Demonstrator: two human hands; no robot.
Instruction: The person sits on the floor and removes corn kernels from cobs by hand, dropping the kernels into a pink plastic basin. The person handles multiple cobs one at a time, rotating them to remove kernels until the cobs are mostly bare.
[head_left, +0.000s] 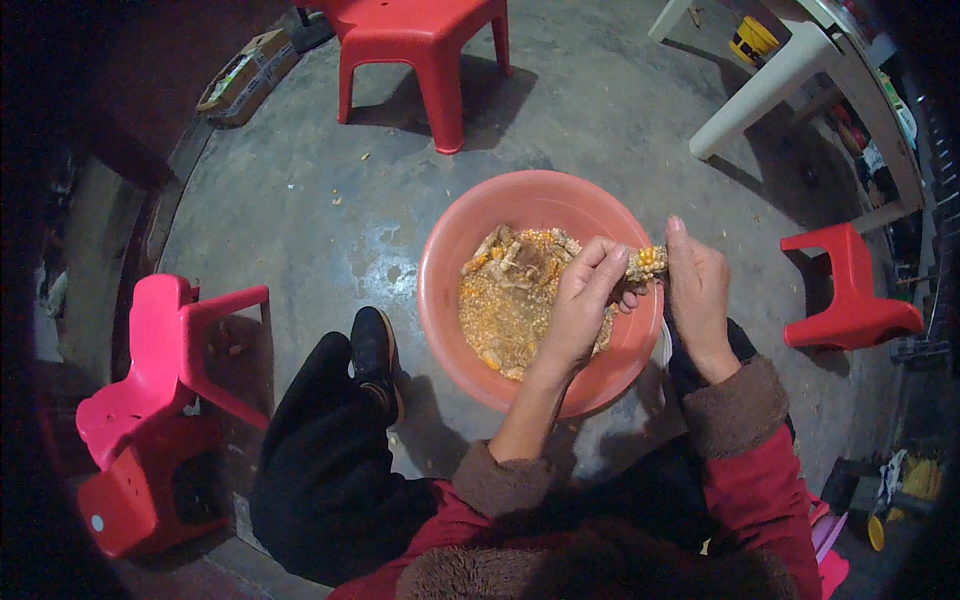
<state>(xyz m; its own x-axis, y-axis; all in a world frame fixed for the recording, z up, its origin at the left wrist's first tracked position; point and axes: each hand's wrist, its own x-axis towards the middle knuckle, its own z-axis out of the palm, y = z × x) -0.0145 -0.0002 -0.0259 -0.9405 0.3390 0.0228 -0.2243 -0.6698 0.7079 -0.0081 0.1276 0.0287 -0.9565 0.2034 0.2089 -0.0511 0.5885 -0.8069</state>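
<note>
A partly shelled corn cob with yellow kernels at one end is held above the right rim of an orange-pink plastic basin. My left hand grips the cob's left part, fingers wrapped around it. My right hand holds the cob's right end, its thumb pointing up. Loose corn kernels cover the bottom of the basin. Several cobs and dry husk-like scraps lie on them toward the back. My left forearm hides part of the basin's near right side.
A red plastic chair stands ahead on the concrete floor. To the left are a pink plastic chair and a red stool. A white table leg and another red stool are on the right. A cardboard box sits far left.
</note>
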